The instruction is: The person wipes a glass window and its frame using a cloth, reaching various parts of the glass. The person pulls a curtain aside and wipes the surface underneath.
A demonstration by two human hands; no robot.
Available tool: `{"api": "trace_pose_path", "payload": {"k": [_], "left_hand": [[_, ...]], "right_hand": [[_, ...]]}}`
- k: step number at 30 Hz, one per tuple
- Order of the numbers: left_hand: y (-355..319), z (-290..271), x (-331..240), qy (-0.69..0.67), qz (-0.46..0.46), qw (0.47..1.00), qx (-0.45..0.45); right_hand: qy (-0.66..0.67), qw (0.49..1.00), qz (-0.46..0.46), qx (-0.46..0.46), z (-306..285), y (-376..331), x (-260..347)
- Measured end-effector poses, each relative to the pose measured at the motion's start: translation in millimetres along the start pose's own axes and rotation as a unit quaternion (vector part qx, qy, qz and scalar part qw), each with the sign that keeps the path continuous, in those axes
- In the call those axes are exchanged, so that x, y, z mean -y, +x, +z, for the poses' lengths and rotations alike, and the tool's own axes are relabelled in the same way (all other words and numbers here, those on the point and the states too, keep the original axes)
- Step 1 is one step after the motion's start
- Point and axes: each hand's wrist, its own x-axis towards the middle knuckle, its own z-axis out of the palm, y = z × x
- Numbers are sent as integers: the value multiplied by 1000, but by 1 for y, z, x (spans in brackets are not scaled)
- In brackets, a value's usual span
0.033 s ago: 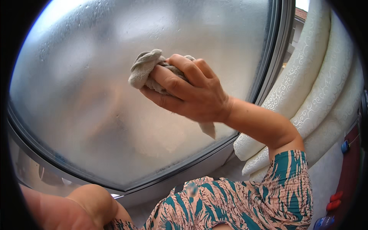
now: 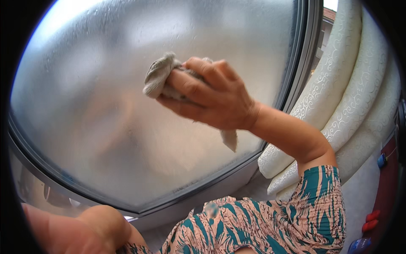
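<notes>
My right hand (image 2: pixel 207 95) is raised against a large frosted window pane (image 2: pixel 105 106) and is closed around a crumpled grey cloth (image 2: pixel 158 76). The cloth is pressed to the glass, and one loose end hangs below my wrist (image 2: pixel 229 139). My right arm comes up from the lower right in a short sleeve patterned in pink and teal (image 2: pixel 313 203). At the lower left a bare rounded part of my left arm or hand (image 2: pixel 99 226) lies near the window's bottom frame. Its fingers are out of sight.
The dark window frame (image 2: pixel 296 72) curves down the right side and along the bottom of the pane. A white patterned curtain (image 2: pixel 355 93) hangs bunched just right of the frame. Red and blue objects (image 2: pixel 370 220) sit at the far right edge.
</notes>
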Motion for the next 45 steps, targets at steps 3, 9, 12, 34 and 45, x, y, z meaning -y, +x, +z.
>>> {"api": "trace_pose_path", "payload": {"k": [3, 9, 12, 34, 45], "left_hand": [[8, 22, -5, -7, 47, 998, 42], [-29, 39, -11, 334, 42, 941, -33], [-37, -14, 29, 403, 14, 908, -116], [-122, -56, 55, 524, -81, 847, -42], [-139, -73, 76, 439, -210, 864, -126]], "right_hand": [[-122, 992, -12, -13, -11, 1, -67], [-167, 938, 271, -134, -62, -15, -135], [-225, 905, 326, -152, -39, -36, -139], [-177, 958, 191, -119, -35, 116, -108], [-97, 965, -233, -71, -4, 104, 55]]}}
